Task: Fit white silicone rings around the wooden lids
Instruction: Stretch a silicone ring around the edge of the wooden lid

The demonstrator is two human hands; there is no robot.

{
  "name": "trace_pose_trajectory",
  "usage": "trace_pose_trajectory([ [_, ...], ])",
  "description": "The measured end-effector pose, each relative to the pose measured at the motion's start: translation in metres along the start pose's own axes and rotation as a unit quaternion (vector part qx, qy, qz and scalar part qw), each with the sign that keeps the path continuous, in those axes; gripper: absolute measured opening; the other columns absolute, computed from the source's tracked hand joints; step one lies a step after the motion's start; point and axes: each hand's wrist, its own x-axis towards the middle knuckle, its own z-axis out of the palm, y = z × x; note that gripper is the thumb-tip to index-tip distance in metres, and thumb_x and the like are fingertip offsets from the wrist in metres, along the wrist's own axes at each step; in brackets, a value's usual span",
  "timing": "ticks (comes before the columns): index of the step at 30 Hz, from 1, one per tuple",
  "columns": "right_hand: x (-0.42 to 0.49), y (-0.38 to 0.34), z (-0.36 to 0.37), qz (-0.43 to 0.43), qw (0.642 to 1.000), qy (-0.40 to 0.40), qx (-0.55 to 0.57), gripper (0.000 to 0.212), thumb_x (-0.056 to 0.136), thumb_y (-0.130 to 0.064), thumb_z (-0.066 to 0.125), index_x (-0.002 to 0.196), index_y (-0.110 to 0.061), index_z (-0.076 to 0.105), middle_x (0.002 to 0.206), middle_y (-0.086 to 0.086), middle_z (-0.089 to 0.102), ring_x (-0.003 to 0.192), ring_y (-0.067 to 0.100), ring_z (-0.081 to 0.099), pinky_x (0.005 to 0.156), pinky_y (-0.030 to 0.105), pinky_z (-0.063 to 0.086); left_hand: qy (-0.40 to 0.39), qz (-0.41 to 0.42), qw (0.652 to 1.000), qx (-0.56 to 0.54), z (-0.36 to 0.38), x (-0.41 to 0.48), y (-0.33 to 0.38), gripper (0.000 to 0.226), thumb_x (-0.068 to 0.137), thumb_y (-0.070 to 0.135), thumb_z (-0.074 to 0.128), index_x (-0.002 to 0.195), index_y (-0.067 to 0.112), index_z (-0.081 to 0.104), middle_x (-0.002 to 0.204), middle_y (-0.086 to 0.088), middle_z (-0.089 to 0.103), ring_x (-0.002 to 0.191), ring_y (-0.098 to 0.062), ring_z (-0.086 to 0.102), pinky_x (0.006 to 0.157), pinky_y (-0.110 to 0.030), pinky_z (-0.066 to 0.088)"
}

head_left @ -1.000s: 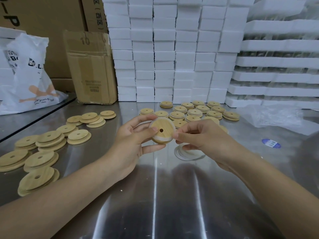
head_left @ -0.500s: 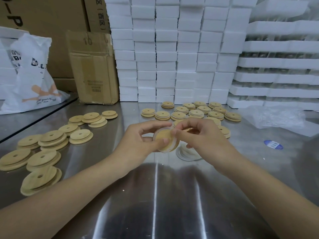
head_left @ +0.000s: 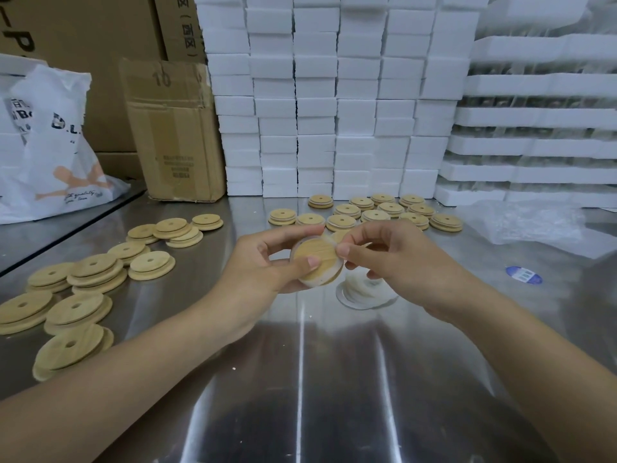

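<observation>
evidently the step in hand was seating one ring on one lid. the left hand [head_left: 267,265] gripped a wooden lid [head_left: 314,257] above the middle of the steel table [head_left: 300,379], with the thumb pressed on the lid's face and the other fingers curled round behind it. the right hand [head_left: 397,262] pinched the white silicone ring [head_left: 319,283] between thumb and forefinger at the lid's upper right edge. the ring showed as a pale band along the lid's lower and right rim. whether it sat fully home all the way round could not be told, as the hands hid part of the rim.

by judgement, the next move called for working any slack over the rim while the left hand turned the lid. a finger run round the band would then confirm that it lay flat and untwisted. too strong a pull risked rolling the ring back off.

the lid was a round, light-coloured disc with visible grain, its face tilted toward the camera. the centre hole seen on the other lids did not show, as the thumb lay over that spot. a heap of spare rings [head_left: 364,292] lay on the table just below the right hand. stacked lids [head_left: 90,275] lay toward the left edge, and a further group [head_left: 377,212] lay toward the far edge.
</observation>
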Motion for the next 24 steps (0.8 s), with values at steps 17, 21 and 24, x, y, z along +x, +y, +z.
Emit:
trace_pose_trajectory([
  [17,-0.003,0.01,0.024,-0.038,0.993,0.065,-0.087,0.009,0.089,-0.018,0.076,0.084,-0.023,0.07,0.084,-0.008,0.074,0.072,0.012,0.072,0.074,0.032,0.058,-0.002,0.042,0.989,0.143,0.006,-0.004,-0.009,0.041,0.092,-0.003,0.078,0.117,0.029,0.079,0.118,0.006,0.079,0.098,-0.025,0.08,0.088,-0.028,0.062],
  [21,-0.005,0.009,0.034,-0.075,0.983,0.115,-0.119,0.012,0.088,-0.018,0.072,0.082,-0.028,0.067,0.082,-0.016,0.071,0.075,0.002,0.071,0.064,0.022,0.055,-0.003,0.053,0.986,0.158,0.006,-0.004,-0.008,0.039,0.092,-0.003,0.079,0.118,0.026,0.079,0.116,0.006,0.08,0.096,-0.023,0.081,0.089,-0.03,0.064],
  [24,-0.003,0.007,0.033,-0.058,0.987,0.121,-0.093,0.011,0.086,-0.016,0.071,0.078,-0.024,0.069,0.078,-0.01,0.073,0.071,0.003,0.07,0.058,0.02,0.052,0.001,0.044,0.991,0.128,0.007,-0.004,-0.006,0.042,0.091,-0.005,0.079,0.119,0.026,0.078,0.116,0.004,0.08,0.096,-0.023,0.082,0.088,-0.03,0.063],
])
